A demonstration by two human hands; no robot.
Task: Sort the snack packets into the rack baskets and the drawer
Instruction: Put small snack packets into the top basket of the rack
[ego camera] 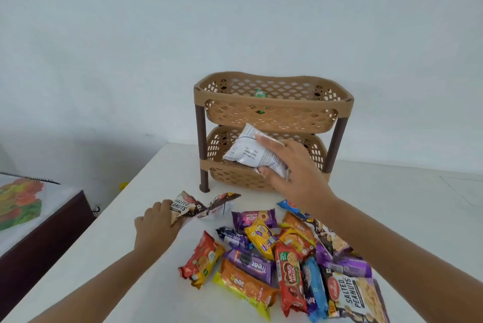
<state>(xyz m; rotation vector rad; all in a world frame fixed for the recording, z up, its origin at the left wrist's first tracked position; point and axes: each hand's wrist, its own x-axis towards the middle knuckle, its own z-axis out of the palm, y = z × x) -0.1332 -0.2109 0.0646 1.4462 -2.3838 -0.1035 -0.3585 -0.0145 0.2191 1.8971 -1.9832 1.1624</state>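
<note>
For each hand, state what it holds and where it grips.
Right hand: white packet, gripped at its right end. Left hand: salted peanuts packet, at its left end.

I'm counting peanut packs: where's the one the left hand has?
The salted peanuts packet sits on the white table, left of the pile, under the left hand, just before the rack's front-left leg.

A white worktop (130,244) carries a two-tier tan basket rack (271,129) near its far edge and a heap of snack packets (287,257) spread toward the near right corner.
</note>
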